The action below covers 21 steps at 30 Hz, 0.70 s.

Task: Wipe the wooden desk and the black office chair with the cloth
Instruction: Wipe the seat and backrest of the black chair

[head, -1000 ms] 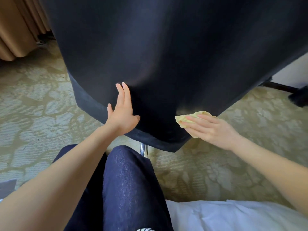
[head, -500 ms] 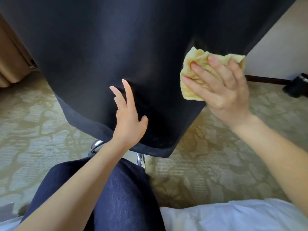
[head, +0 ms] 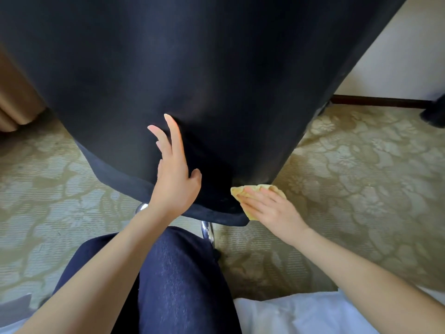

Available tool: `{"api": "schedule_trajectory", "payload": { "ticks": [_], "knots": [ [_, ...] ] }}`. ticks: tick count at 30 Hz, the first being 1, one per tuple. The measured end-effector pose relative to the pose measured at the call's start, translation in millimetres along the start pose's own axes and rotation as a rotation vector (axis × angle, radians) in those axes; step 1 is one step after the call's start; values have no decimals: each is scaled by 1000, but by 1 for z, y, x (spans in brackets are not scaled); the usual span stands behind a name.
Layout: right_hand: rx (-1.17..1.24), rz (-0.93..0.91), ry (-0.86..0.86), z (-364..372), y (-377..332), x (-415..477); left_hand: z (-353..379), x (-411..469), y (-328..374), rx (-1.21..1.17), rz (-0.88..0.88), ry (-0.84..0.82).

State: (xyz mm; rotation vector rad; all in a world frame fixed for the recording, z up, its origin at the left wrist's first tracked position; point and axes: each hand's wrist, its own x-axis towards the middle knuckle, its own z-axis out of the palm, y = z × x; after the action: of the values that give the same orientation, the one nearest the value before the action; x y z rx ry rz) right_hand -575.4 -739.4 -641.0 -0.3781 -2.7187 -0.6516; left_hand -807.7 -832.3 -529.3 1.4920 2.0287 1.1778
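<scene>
The back of the black office chair (head: pixel 204 68) fills the upper half of the head view, seen from behind and very close. My left hand (head: pixel 174 179) rests flat on its lower part, fingers straight and spread. My right hand (head: pixel 269 208) presses a yellow cloth (head: pixel 255 190) with straight fingers against the chair back's lower right edge; most of the cloth is hidden under the hand. A chrome part of the chair frame (head: pixel 207 231) shows just below the back's bottom edge. The wooden desk is out of view.
Patterned beige-green carpet (head: pixel 361 177) lies on both sides. My dark blue trouser leg (head: pixel 168 280) is below the chair. A white wall with a dark skirting board (head: pixel 375 102) is at the upper right, a tan curtain (head: pixel 14 102) at the far left, white fabric (head: pixel 301 314) along the bottom.
My right hand with the cloth has slid from high on the chair back's right side down to its lower right edge. My left hand has stayed in place.
</scene>
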Motion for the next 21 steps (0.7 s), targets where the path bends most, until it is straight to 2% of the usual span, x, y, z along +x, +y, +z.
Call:
{"api": "schedule_trajectory", "payload": {
  "ticks": [3, 5, 8, 12, 21],
  "knots": [
    [3, -48, -103, 0, -6, 1, -2, 0, -3, 28, -9, -12],
    [-21, -75, -102, -8, -3, 8, -2, 0, -5, 35, -13, -10],
    [-1, -79, 8, -24, 10, 25, -2, -1, -5, 42, -18, -5],
    [-118, -54, 114, -55, 23, 54, -2, -3, -8, 69, -40, 2],
    [-319, 6, 421, -120, 36, 146, -26, -15, -29, 42, 46, -25]
  ]
}}
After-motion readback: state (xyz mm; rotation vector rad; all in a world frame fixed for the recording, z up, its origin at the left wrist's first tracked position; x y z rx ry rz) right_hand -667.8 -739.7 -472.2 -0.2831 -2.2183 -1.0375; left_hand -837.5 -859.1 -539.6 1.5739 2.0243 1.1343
